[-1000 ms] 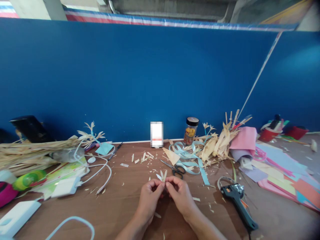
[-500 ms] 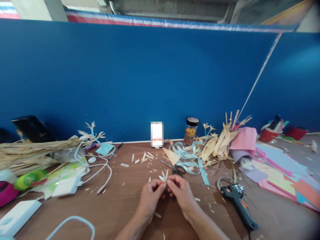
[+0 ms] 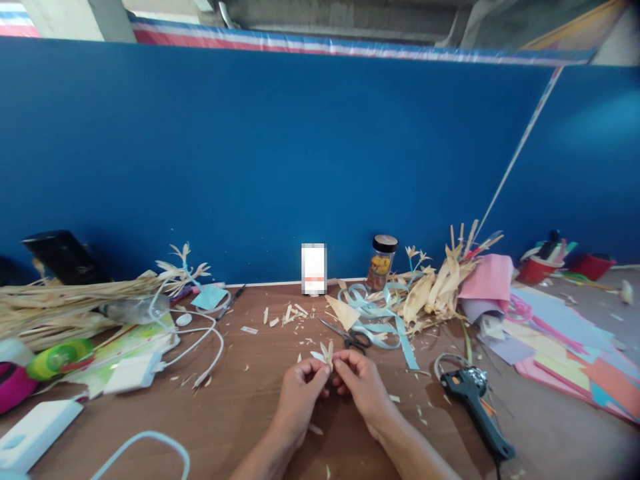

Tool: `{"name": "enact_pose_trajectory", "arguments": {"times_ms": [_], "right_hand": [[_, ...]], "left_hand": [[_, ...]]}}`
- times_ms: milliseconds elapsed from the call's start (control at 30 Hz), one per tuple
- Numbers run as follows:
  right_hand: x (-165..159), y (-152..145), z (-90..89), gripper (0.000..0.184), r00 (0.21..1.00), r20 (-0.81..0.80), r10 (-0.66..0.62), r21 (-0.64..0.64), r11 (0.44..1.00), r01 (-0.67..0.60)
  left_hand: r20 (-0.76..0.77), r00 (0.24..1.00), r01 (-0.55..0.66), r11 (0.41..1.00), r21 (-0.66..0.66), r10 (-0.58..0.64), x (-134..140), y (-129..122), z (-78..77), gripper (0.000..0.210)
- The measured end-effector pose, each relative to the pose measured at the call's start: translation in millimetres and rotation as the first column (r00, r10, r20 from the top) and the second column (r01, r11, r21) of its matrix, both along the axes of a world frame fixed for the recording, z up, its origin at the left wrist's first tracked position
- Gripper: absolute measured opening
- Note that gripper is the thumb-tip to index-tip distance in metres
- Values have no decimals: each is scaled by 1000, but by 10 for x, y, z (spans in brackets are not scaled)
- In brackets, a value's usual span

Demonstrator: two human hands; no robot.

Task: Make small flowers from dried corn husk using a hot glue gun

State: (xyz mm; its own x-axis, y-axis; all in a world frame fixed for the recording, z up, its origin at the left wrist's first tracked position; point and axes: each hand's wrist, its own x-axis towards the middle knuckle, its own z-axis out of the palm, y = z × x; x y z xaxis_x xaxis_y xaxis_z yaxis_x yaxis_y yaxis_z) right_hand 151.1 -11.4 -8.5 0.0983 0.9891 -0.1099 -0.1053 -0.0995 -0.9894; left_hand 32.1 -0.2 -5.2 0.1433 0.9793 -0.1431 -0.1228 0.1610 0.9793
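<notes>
A small pale flower of pointed husk petals (image 3: 327, 353) stands up between my fingertips, low in the middle of the head view. My left hand (image 3: 303, 395) pinches its base between thumb and fingers. From the other side my right hand (image 3: 364, 390) is closed too, thumb and forefinger pressed at the same base. Both hands hide the lower end of the flower. Just beyond them lie black-handled scissors (image 3: 353, 337) and a triangular husk piece (image 3: 343, 312).
A glue gun (image 3: 473, 407) lies to the right, near coloured paper sheets (image 3: 565, 340). Light blue ribbon (image 3: 400, 327), a black-lidded jar (image 3: 383, 263) and dried husks (image 3: 433, 293) stand behind. White cables (image 3: 217, 347) and a husk bundle (image 3: 65, 307) occupy the left.
The flower's petals have tipped a little to the left and sit slightly lower and more spread. Both hands stay almost in place.
</notes>
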Motion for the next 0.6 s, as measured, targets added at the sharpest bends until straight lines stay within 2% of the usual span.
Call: {"name": "enact_pose_trajectory", "arguments": {"times_ms": [200, 600], "right_hand": [[13, 9, -9, 32, 999, -23, 44, -14, 999, -44], [13, 1, 10, 29, 998, -20, 51, 0, 999, -51]], "left_hand": [[-7, 1000, -3, 1000, 9, 3, -5, 3, -22, 19], [-2, 1000, -11, 1000, 2, 11, -5, 1, -1, 20]]}}
